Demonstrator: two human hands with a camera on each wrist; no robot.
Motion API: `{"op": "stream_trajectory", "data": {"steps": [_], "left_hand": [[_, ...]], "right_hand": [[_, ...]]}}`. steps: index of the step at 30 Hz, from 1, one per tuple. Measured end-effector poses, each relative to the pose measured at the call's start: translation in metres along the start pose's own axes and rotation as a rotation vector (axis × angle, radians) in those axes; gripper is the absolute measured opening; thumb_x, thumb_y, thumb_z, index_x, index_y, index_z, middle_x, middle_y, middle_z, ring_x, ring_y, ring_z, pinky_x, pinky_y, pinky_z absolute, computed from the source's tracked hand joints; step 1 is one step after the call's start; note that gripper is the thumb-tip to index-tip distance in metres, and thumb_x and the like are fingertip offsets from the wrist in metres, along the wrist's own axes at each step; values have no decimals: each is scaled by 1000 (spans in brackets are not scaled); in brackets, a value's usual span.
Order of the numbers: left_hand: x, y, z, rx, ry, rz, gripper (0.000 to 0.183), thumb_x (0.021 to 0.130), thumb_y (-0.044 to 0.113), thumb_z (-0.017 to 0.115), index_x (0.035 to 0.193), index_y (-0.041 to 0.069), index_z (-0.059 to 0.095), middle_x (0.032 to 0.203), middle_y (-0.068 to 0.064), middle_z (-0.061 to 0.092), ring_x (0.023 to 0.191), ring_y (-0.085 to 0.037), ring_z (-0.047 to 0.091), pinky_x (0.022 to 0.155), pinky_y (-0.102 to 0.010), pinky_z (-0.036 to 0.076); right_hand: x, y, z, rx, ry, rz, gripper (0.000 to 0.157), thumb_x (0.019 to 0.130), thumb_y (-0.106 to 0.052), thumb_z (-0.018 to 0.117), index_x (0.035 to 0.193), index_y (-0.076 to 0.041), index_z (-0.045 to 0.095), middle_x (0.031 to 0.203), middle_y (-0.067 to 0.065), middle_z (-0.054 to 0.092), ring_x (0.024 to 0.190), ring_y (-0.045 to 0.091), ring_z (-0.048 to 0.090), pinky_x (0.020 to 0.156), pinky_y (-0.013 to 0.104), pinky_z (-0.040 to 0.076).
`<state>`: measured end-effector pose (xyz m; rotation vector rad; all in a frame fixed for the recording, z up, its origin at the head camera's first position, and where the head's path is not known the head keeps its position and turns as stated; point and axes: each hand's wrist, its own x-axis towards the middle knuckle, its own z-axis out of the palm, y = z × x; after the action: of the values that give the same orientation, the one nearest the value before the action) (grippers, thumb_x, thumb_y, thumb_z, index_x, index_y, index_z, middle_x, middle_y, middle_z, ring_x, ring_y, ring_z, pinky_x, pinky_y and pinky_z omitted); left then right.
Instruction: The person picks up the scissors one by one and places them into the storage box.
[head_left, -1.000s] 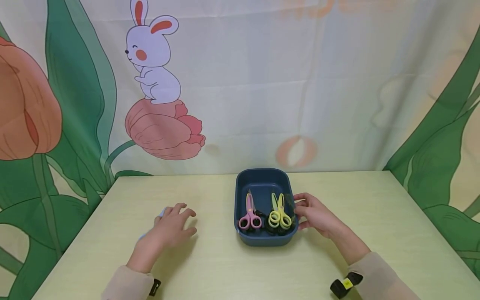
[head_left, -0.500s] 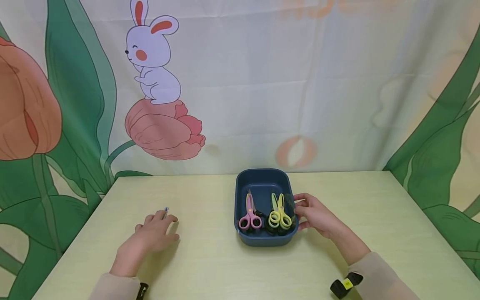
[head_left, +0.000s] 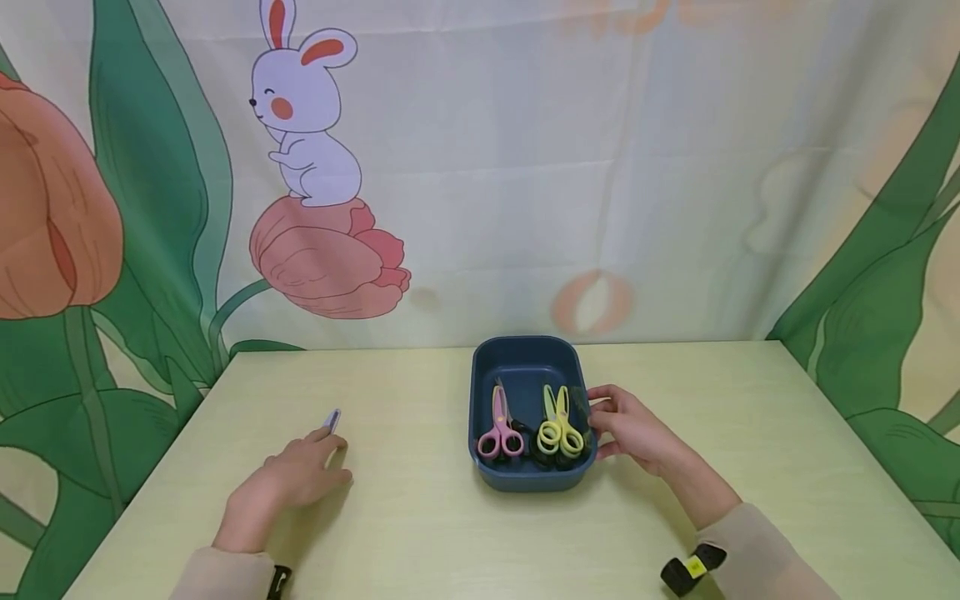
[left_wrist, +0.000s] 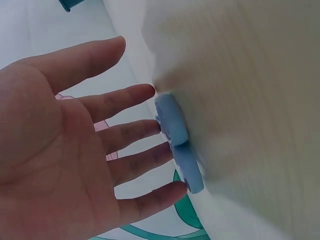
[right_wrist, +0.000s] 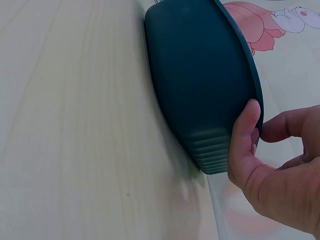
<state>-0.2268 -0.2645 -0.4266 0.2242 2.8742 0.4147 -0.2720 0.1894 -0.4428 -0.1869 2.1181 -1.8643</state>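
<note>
Straight fingers of my left hand (head_left: 288,477) reach down to a pair of blue scissors (left_wrist: 172,120) lying on the table. In the left wrist view the fingertips touch or nearly touch its handle loops, with the thumb held apart. The head view shows only the scissors' far end beyond the fingers; the hand hides the rest. My right hand (head_left: 633,429) holds the right side of a dark blue box (head_left: 525,482), thumb against the outer wall and a finger curled at the rim. Inside the box lie pink scissors (head_left: 500,425), yellow scissors (head_left: 567,429) and light green scissors (head_left: 550,425).
Dark items, partly hidden, lie under the scissors in the box. The pale wooden table (head_left: 420,533) ends at a printed cloth backdrop (head_left: 480,167) with a rabbit and tulips. Each sleeve has a black band at the wrist.
My left hand has shifted left and slightly back toward me, settling lower over the blue scissors, whose far end now shows past the fingers. The right hand and box have stayed put.
</note>
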Motion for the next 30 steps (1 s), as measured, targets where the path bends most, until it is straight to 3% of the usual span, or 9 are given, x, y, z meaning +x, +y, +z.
{"op": "stream_trajectory", "data": {"steps": [13, 21, 30], "left_hand": [[11, 19, 2, -14, -5, 22, 47, 97, 29, 66, 135, 3, 59, 154, -29, 39, 127, -54, 45, 93, -79, 37], [17, 31, 4, -62, -5, 76, 44, 97, 27, 67, 131, -1, 61, 152, -29, 42, 125, -48, 45, 94, -65, 46], [22, 40, 11, -36, -5, 65, 46, 96, 29, 70, 133, 4, 60, 152, -29, 38, 130, -50, 41, 93, -71, 44]], "right_hand": [[-1, -1, 0, -2, -3, 0, 51, 101, -2, 47, 146, 11, 29, 120, 26, 51, 84, 22, 57, 61, 34, 58], [-1, -1, -1, -4, 1, 2, 49, 101, -2, 47, 146, 10, 31, 119, 26, 52, 83, 22, 57, 61, 34, 59], [0, 0, 0, -1, -4, 2, 50, 101, -2, 47, 146, 11, 30, 120, 26, 52, 84, 23, 57, 61, 34, 59]]}}
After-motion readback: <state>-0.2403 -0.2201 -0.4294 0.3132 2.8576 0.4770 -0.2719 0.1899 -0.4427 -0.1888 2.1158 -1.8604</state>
